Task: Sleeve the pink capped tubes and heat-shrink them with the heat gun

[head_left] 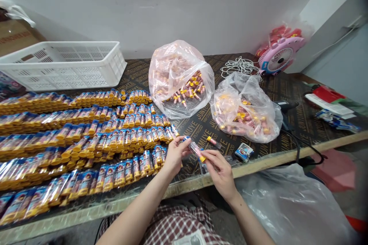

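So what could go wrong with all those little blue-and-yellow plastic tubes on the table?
The front row of shiny blue-and-yellow plastic tubes sits near the pale wooden table edge, so the left forearm might knock some off. The small yellow-capped pink tube lies loose just beyond the right hand and could roll. The slim clear tube with a yellow end is held by fingertips of both hands, so it might slip.

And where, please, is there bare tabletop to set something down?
Bare board shows between the white basket and larger bag, plus a patch before that bag, left of the smaller bag; packaged tubes crowd the front left.
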Demonstrator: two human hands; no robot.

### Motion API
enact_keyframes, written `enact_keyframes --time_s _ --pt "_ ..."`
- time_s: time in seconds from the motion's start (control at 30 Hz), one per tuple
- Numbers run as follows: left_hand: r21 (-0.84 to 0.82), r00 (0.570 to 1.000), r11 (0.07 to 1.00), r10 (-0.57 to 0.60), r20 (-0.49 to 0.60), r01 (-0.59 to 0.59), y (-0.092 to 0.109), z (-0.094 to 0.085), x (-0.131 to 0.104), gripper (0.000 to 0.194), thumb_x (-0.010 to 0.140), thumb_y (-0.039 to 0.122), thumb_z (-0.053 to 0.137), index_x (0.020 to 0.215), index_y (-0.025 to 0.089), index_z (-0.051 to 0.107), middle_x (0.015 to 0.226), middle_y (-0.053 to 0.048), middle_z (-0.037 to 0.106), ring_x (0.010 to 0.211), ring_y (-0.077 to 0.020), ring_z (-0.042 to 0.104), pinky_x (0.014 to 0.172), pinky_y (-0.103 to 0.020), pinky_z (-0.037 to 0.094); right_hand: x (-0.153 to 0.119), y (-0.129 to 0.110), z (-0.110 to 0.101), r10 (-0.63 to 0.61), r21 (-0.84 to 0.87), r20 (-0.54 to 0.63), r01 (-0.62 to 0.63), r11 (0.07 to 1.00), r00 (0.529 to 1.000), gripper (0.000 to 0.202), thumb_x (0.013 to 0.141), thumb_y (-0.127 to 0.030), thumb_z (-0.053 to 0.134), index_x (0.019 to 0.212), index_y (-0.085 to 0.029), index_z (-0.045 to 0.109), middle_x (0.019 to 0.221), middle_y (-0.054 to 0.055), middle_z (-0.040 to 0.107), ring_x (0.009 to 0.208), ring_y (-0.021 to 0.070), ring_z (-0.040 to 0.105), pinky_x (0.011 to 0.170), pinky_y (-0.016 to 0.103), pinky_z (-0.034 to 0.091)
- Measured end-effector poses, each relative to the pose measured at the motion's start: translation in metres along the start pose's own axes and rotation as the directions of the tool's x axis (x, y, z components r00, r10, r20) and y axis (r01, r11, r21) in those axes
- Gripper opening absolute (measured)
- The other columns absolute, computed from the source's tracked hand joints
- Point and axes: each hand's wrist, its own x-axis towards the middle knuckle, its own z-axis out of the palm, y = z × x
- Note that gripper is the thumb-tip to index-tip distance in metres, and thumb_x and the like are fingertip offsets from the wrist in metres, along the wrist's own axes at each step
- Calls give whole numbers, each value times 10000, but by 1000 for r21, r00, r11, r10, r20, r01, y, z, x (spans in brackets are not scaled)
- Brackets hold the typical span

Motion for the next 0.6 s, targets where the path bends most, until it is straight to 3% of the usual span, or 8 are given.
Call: enact_keyframes --time_s 0.13,0.23,0.33,0.47,0.6 --pt "49 988 994 -102 117 97 5 2 -11 411 533 351 816 814 117 629 667 -24 646 570 -106 598 588 -241 496 3 3 0 -40 -55 -8 39 998 999 438 799 -111 523 1205 -273 554 1048 63 552 956 190 576 843 352 499" --pt "130 968 981 -166 188 143 6 2 -19 397 525 381 815 729 82 652 667 -50 643 562 -101 582 578 -236 483 7 3 -1 -64 -47 -9 64 997 998 649 711 -89 561 1315 -288 429 1243 88 461 1084 233 530 915 415 474" --pt "159 961 975 -189 204 159 4 2 -24 388 530 380 813 736 87 664 661 -39 629 542 -84 556 567 -228 473 10 2 -2 -75 95 86 66 993 993 815 656 -60 539 1393 -294 282 1412 91 327 1186 249 480 973 434 443" --pt "161 955 974 -196 223 162 0 1 -27 360 542 379 808 720 103 659 650 -22 608 538 -81 551 575 -233 474 10 3 -1 -54 233 203 6 972 978 824 634 -49 512 1390 -271 271 1391 88 404 1240 246 448 1028 434 397" --pt "158 954 972 -208 218 175 2 2 -30 374 514 379 821 703 105 652 642 -20 609 536 -83 556 558 -222 464 8 2 1 -49 293 192 -10 956 980 815 608 -57 512 1368 -262 299 1354 93 447 1226 248 466 1017 424 411"
